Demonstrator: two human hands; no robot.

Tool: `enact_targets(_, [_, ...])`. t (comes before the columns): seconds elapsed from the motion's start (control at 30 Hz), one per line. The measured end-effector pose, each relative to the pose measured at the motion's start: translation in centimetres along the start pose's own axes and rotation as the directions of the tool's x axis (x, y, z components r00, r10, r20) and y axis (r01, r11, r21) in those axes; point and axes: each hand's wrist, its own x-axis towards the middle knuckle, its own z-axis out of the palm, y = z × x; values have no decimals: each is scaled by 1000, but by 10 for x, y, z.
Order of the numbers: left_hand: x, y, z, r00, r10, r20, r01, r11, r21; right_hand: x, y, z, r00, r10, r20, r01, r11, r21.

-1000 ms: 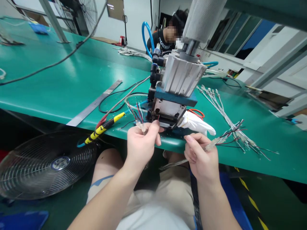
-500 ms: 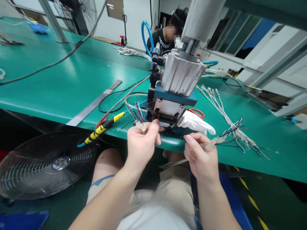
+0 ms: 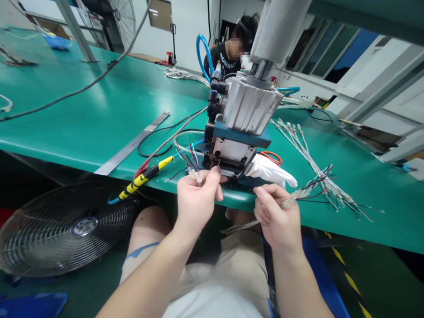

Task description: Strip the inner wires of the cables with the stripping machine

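We locate the left grip (image 3: 197, 194) nearest the press (image 3: 251, 110), its thumb tip directly before the lower front opening. This grip is closed around the first cable end (image 3: 196, 176), whose loose wires (image 3: 193, 161) fan upward and left, beside the press. Whether the thumb also pinches a single wire, we cannot tell. We find the right grip (image 3: 278, 214) apart from the press, clasping the second cable end (image 3: 290, 199); its long axis rises rightward, toward the cable bundle (image 3: 313, 164) on the tabletop (image 3: 99, 104).
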Motion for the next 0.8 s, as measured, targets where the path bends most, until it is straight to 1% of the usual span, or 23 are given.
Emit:
enact_targets(0.2, [0, 0, 1, 1000, -11, 7, 11, 999, -30, 0, 0, 1, 1000, 1, -5, -1, 1000, -8])
enact_targets(0.6, [-1, -1, 0, 1000, -21, 3, 21, 999, -36, 0, 1, 1, 1000, 3, -4, -3, 1000, 10])
enact_targets(0.8, [-3, 0, -1, 999, -36, 31, 37, 999, -36, 1, 2, 0, 1000, -4, 4, 4, 1000, 25])
